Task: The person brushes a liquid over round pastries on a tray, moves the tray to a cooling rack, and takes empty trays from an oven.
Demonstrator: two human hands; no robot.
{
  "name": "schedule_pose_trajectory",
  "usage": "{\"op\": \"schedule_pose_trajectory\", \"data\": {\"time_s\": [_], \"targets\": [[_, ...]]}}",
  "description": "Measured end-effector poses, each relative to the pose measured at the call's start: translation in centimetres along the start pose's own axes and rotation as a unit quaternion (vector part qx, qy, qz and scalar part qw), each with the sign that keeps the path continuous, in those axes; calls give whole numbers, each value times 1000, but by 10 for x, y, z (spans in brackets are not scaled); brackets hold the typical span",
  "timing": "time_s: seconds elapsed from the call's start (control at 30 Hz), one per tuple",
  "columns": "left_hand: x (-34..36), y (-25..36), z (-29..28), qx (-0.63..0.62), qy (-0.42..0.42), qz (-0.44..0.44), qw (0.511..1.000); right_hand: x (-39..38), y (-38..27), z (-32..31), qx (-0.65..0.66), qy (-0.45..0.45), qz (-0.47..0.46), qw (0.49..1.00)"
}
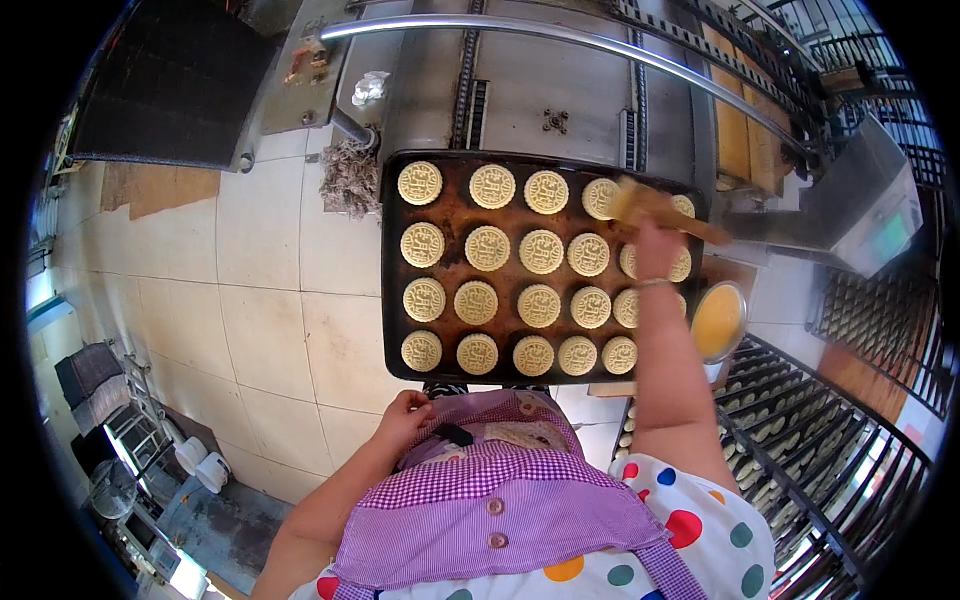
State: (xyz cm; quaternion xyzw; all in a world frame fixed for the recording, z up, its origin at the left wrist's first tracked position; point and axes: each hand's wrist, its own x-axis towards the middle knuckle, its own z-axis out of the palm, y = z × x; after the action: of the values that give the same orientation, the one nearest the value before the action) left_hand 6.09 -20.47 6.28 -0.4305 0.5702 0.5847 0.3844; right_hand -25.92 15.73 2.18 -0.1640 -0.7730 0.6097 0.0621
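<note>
Brush [628, 204] in right hand [656, 235], bristles leftward, partly hiding pastry [597, 199].

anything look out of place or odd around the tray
A shaggy grey mop-like bundle shows beside the tray, near its upper left corner, which seems odd near the cakes. A crumpled white wad, higher in view, also looks stray. No spill shows.

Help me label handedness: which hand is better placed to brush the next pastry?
Probably the right hand: it grips the brush over the pastries, near the yellow liquid. The left hand, showing no tool, is by the apron.
</note>
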Motion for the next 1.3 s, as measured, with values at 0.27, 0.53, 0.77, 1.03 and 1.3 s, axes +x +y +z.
{"op": "schedule_pose_trajectory", "data": {"time_s": [0.27, 0.53, 0.77, 1.03, 1.3], "targets": [[-3, 0, -34, 3, 25, -29, 999, -19, -7, 70, 26, -52, 18, 998], [-9, -2, -37, 5, 13, -8, 1000, -43, 6, 134, -14, -14, 1, 1000], [-6, -13, -48, 12, 1, -12, 1000, 7, -7, -29, -149, 139, -18, 979], [2, -20, -31, 68, 0, 46, 997, -153, -40, 142, -89, -126, 5, 988], [-1, -26, -17, 88, -10, 22, 996, -67, 19, -59, -248, 82, 80, 962]]}}
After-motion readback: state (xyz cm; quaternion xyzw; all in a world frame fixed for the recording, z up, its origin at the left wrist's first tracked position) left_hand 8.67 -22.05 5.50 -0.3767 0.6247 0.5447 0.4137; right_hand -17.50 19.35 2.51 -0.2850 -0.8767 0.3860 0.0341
